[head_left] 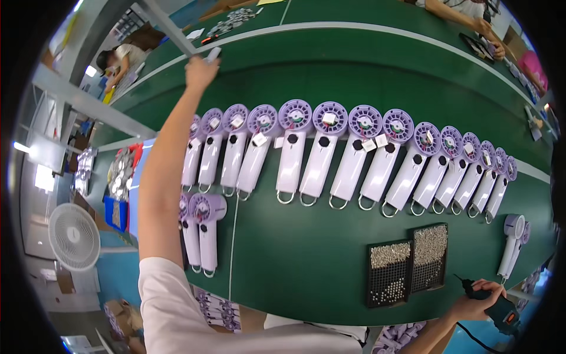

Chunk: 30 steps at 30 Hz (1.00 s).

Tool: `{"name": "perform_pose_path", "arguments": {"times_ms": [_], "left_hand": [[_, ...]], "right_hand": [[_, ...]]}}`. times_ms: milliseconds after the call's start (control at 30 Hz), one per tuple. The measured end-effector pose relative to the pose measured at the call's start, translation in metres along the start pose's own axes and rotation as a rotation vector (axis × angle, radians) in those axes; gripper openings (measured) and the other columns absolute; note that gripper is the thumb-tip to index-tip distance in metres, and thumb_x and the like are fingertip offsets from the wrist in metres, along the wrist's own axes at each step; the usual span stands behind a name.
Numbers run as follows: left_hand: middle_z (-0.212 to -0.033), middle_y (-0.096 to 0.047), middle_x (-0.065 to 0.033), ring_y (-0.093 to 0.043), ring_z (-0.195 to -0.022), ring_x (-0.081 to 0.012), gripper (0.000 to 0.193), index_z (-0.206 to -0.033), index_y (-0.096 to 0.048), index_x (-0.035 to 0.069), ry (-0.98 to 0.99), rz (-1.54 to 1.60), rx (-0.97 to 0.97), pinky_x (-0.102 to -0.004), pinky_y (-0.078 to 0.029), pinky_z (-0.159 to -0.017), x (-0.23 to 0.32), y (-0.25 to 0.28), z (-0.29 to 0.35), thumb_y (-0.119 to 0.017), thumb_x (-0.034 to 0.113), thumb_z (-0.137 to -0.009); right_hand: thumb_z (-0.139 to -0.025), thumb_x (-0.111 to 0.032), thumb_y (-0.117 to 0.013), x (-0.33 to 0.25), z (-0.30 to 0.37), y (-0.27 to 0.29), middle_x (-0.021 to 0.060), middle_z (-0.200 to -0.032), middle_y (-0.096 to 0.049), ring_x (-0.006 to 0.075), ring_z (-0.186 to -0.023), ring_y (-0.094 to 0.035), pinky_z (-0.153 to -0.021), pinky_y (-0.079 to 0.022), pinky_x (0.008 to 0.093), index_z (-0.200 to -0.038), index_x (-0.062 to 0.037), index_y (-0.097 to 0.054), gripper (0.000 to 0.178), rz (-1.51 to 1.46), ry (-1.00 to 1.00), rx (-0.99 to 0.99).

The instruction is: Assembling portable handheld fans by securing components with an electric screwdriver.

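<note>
The right hand (479, 300) grasped a power screwdriver (502, 314), with black trays (389, 274) to its left. Far forward, the left hand (202, 74) met a pale object (213, 55), too small to tell whether gripped. Between the hands lay purple fans (290, 168), the row's end hidden behind the left forearm (168, 171). Presumably this was a reach between fastenings; next likely called for drawing the left hand back.

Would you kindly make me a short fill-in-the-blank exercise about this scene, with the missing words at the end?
1. The left hand is stretched out beyond the fans, while the screwdriver is in the ____ hand.
2. The number of black trays is ____.
3. The colour of the tabletop is ____.

Missing words: right; two; green.
</note>
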<state>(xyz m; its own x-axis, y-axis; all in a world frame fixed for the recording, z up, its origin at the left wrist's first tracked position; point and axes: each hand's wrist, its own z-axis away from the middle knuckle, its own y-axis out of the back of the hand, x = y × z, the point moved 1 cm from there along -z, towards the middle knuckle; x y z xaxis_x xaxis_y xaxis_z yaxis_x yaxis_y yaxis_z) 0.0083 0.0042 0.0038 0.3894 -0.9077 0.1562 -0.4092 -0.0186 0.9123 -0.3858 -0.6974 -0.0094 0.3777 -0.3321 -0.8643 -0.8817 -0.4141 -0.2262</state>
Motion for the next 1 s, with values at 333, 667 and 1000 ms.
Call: {"name": "perform_pose_path", "arguments": {"times_ms": [333,667,1000], "left_hand": [[-0.128,-0.052,-0.0242,-0.054,-0.116,-0.0342,0.100,-0.121,-0.050,-0.014,0.347,0.348,-0.097,-0.0375,-0.043,-0.095,-0.046,-0.072,-0.061,-0.075,0.062,-0.061],[-0.084,-0.060,-0.0163,-0.060,-0.071,-0.0271,0.069,-0.109,-0.056,-0.008,0.448,0.508,-0.132,-0.0402,-0.048,-0.059,-0.022,-0.050,-0.038,-0.071,0.048,-0.073],[-0.130,-0.049,-0.0260,-0.054,-0.114,-0.0397,0.103,-0.144,-0.020,0.004,0.236,0.265,-0.178,-0.0420,-0.045,-0.093,-0.062,-0.088,-0.078,-0.063,0.064,-0.071]], "right_hand": [[-0.092,-0.015,-0.050,0.005,0.003,-0.011,0.0049,-0.063,-0.041,0.0133,-0.051,-0.040,-0.050,-0.035,0.0261,-0.091,-0.0004,-0.044,0.016,0.095,0.051,0.094],[-0.093,-0.014,-0.051,-0.003,-0.001,-0.017,0.0047,-0.063,-0.042,0.0121,-0.048,-0.040,-0.049,-0.037,0.0250,-0.104,0.0039,-0.044,0.022,0.073,0.028,0.113],[-0.092,-0.015,-0.051,0.003,0.001,-0.003,0.0038,-0.064,-0.040,0.0115,-0.049,-0.039,-0.047,-0.035,0.0244,-0.107,0.0012,-0.042,0.024,-0.002,0.011,0.161]]}}
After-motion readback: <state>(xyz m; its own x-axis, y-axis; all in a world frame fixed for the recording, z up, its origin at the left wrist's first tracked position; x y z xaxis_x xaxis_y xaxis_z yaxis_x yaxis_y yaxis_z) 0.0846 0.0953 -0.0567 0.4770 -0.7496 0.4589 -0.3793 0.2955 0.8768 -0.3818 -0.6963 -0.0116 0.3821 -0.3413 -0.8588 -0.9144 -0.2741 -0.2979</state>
